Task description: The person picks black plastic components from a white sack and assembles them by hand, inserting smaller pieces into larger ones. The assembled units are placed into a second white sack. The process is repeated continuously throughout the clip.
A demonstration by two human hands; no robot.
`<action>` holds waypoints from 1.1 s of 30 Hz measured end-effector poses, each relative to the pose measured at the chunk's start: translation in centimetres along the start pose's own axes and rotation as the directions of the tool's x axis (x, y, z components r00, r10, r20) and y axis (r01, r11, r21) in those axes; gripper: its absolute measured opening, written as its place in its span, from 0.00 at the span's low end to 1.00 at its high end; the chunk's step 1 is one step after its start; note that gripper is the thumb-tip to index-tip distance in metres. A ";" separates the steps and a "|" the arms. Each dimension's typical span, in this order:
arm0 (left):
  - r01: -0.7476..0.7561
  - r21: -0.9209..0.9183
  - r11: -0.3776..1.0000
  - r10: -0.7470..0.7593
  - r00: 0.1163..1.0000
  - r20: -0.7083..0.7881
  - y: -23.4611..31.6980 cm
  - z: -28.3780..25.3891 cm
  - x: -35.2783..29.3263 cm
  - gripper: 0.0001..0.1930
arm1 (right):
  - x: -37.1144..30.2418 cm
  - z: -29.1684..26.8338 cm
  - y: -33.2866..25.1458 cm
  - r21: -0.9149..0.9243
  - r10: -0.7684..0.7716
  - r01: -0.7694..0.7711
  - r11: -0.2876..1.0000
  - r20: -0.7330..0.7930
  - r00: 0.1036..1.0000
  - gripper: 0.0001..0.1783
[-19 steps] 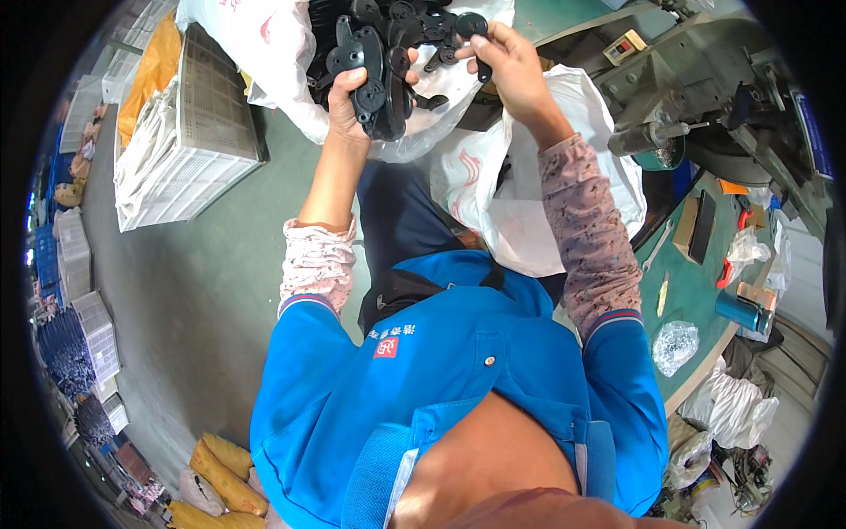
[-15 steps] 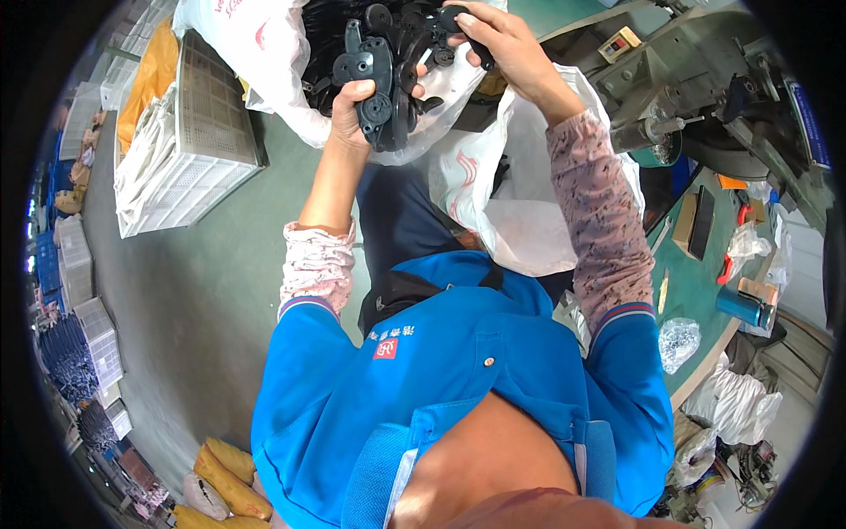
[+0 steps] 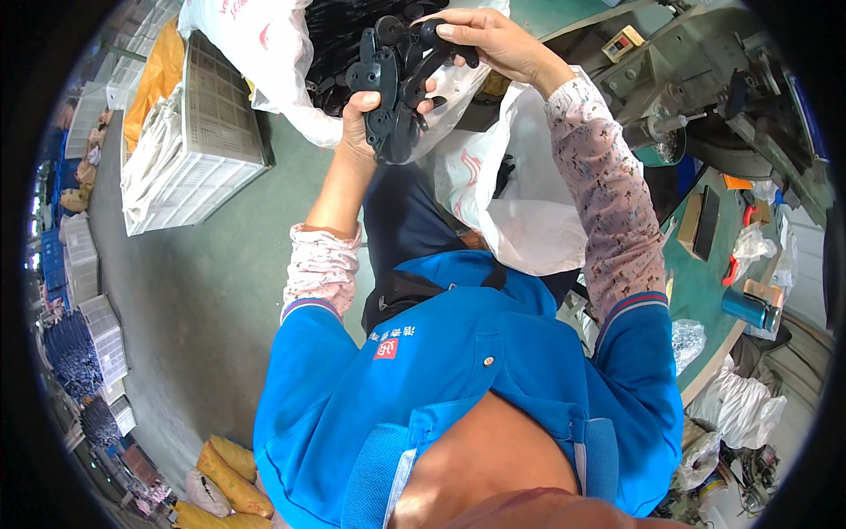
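Note:
My left hand (image 3: 359,128) is closed around a stack of black moulded plastic parts (image 3: 382,93) with round bosses and holes. Its thumb lies on the near side, and fingertips show past the far side. To the right, my right hand (image 3: 502,42) pinches a black plastic piece with a round end (image 3: 434,35) between thumb and fingers, against or very close to the stack; contact is hard to tell. Both hands are over the mouth of a white plastic bag (image 3: 238,26), which holds many more black parts (image 3: 333,40).
A second white bag (image 3: 533,234) stands open below my right forearm. At the left is a white perforated crate (image 3: 225,145) with pale sacks in it. A metal machine (image 3: 696,88) stands at the upper right, above a green bench (image 3: 705,286) bearing a blue cylinder (image 3: 749,309).
The stack in my left hand has shifted slightly right and down. My right hand has turned, its wrist lower relative to the fingers, and the round-ended piece has come nearer the stack.

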State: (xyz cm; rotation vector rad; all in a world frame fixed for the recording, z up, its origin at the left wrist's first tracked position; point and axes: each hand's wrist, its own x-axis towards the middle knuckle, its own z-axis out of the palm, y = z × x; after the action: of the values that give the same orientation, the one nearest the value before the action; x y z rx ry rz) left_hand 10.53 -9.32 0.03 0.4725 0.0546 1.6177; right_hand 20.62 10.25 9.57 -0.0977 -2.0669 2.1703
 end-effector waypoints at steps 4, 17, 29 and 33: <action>-0.001 -0.039 0.999 0.001 1.000 -0.007 -0.1 -0.3 0.0 0.37 | 0.0 -0.4 0.9 0.289 0.026 -0.005 0.957 -0.068 0.997 0.13; 0.254 -0.096 0.962 -0.265 0.957 -0.121 -4.1 2.6 1.3 0.34 | -11.1 1.0 1.5 -0.068 -0.174 0.161 0.985 -0.436 0.883 0.20; 0.444 -0.040 0.895 -0.445 0.895 -0.033 -11.7 5.6 4.8 0.37 | -25.5 -0.5 -3.8 -0.139 -0.201 0.156 0.978 -0.830 0.520 0.20; 0.411 -0.001 0.912 -0.410 0.910 -0.053 -12.6 6.1 5.7 0.35 | -26.1 -2.6 -6.1 -0.224 -0.216 0.056 0.973 -0.800 0.559 0.18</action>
State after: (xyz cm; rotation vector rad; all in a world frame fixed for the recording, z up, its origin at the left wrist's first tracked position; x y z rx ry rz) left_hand 24.29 -3.83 3.18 0.3949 0.1899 1.2142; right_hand 47.14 9.21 14.17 -0.7865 -1.5844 1.3802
